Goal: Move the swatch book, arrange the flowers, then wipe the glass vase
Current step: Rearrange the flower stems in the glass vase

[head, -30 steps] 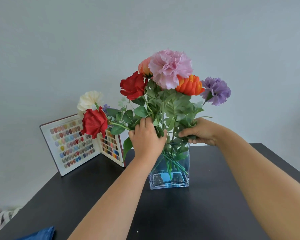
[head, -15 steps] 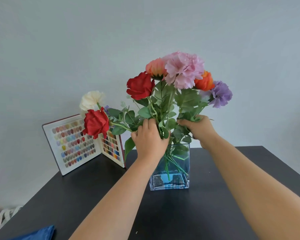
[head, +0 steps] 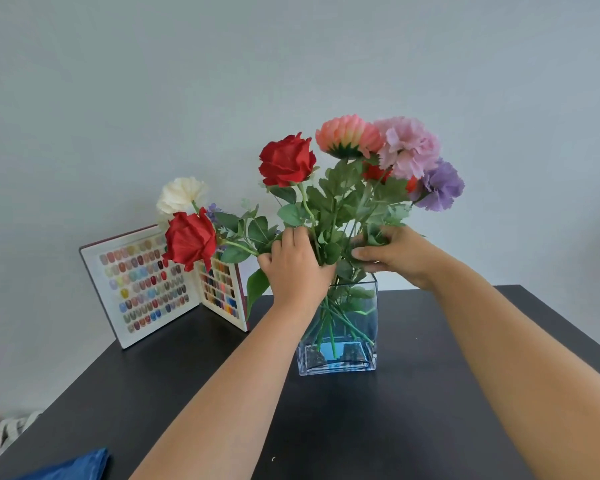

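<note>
Glass vase (head: 340,327) at tabletop (head: 413,427) centre. Left hand (head: 297,268) and right hand (head: 394,252) both closed round flower stems (head: 321,216) above rim. Swatch book (head: 146,289) upright at 10 o'clock. Arranging step under way; next, judged: release, fetch blue cloth (head: 70,467) at 7 o'clock.

Two bare forearms, no sleeves, each grip ungloved
</note>
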The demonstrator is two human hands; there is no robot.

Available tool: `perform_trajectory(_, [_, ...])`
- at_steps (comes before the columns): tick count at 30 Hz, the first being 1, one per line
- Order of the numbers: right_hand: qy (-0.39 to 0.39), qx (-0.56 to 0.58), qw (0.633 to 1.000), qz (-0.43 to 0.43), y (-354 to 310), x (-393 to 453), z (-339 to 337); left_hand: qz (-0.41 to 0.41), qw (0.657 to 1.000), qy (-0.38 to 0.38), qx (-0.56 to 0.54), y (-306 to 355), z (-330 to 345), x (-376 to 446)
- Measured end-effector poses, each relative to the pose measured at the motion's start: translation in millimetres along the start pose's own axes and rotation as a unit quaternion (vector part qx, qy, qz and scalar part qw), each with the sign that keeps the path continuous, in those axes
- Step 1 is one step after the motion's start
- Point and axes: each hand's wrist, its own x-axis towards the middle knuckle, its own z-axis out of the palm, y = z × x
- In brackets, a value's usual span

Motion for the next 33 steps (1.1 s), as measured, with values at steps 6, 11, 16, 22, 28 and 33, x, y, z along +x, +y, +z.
perform_trajectory(6, [0.113, 0.043, 0.992, -0.04, -11, -2, -13, 0.007, 1.0, -0.013, 0.006, 1, -4, -1])
perform_trajectory(11, [0.105, -0.044, 0.993, -0.018, -2, -3, 1, 0.048, 0.997, -0.057, 0.014, 2, -13, 0])
perform_trajectory(16, [0.138, -0.059, 0.989, 0.012, 12, -1, -7, 0.091, 0.99, -0.111, -0.013, 1, -17, 2])
perform_trajectory(22, [0.16, 0.032, 0.987, 0.001, 31, -6, -13, 0.084, 0.983, -0.146, -0.071, 2, -21, 5])
perform_trajectory(28, [0.134, 0.087, 0.986, 0.052, 46, -23, -16, 0.042, 0.99, -0.117, -0.07, -7, -33, -1])
perform_trajectory(33, [0.341, 0.073, 0.933, -0.094, 31, -51, -17, 0.07, 0.988, -0.073, -0.12, -22, -44, -19])
